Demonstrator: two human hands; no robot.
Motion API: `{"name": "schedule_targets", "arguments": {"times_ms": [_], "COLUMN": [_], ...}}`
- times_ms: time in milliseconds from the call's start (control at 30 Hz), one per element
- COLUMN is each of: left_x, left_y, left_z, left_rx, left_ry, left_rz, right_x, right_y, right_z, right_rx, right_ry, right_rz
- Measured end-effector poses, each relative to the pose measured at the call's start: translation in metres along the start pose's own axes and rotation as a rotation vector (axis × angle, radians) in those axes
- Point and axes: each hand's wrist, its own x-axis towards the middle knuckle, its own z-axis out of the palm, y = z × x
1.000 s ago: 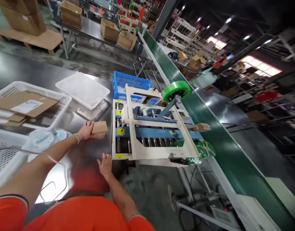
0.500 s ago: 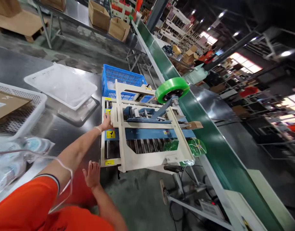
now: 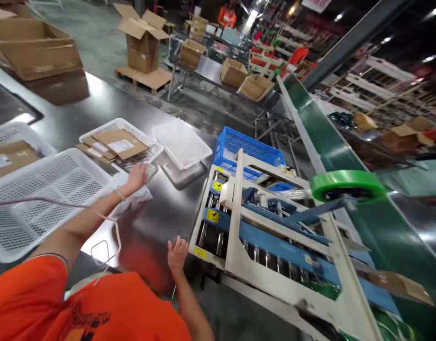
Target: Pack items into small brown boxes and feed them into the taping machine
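Note:
My left hand (image 3: 137, 176) is stretched out over the metal table, by the near right corner of a white mesh basket (image 3: 152, 163). Its fingers look extended, with nothing visible in them. Flat brown cardboard mailers (image 3: 127, 139) with white labels lie in that basket. Beneath my left wrist is a clear plastic package (image 3: 132, 201), partly covered by the arm. My right hand (image 3: 177, 255) is at the table's front edge, left of a carton sealing machine (image 3: 235, 222). Its fingers are loosely bent and apart, holding nothing.
A white basket (image 3: 61, 184) stands on the left, with another holding a mailer behind it. A white tray (image 3: 182, 142) overlaps a grey tray. Behind the machine sits a blue crate (image 3: 251, 147). A small carton (image 3: 399, 284) is at its far end, beside the green conveyor (image 3: 328, 123).
My left hand has left the machine's infeed end and moved left to the basket of mailers. The view has swung left. The small carton is further out of the machine.

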Motion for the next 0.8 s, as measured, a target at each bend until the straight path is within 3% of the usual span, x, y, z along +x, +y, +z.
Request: {"name": "schedule_targets", "arguments": {"times_ms": [67, 133, 200, 300, 433, 533, 600, 667, 767, 800], "left_x": [0.014, 0.028, 0.039, 0.048, 0.049, 0.039, 0.026, 0.007, -0.032, -0.046], "left_y": [-0.02, -0.031, -0.036, -0.041, -0.038, -0.025, -0.017, -0.013, -0.015, -0.016], "left_z": [-0.046, -0.075, -0.087, -0.091, -0.11, -0.142, -0.162, -0.171, -0.149, -0.133], "left_rx": [0.181, 0.309, 0.34, 0.351, 0.424, 0.49, 0.519, 0.495, 0.265, 0.162], "left_ry": [0.073, 0.056, 0.011, -0.019, -0.079, -0.107, -0.105, -0.088, -0.174, -0.285], "left_rz": [-0.129, -0.159, -0.134, -0.158, -0.135, -0.051, 0.005, 0.107, 0.248, 0.301], "right_x": [0.002, 0.004, 0.006, 0.007, 0.004, 0.007, 0.019, 0.037, 0.064, 0.071], "right_y": [0.002, 0.005, 0.006, 0.003, -0.017, -0.045, -0.067, -0.087, -0.107, -0.111], "right_z": [0.001, 0.002, 0.003, -0.004, -0.029, -0.059, -0.088, -0.125, -0.181, -0.196], "right_rx": [-0.019, -0.024, -0.02, -0.023, 0.005, 0.111, 0.172, 0.156, 0.03, -0.009], "right_ry": [-0.027, -0.016, 0.001, -0.05, -0.137, -0.061, 0.067, 0.233, 0.379, 0.369], "right_rz": [0.016, 0.025, 0.04, 0.095, 0.162, 0.11, 0.046, -0.028, -0.156, -0.209]}}
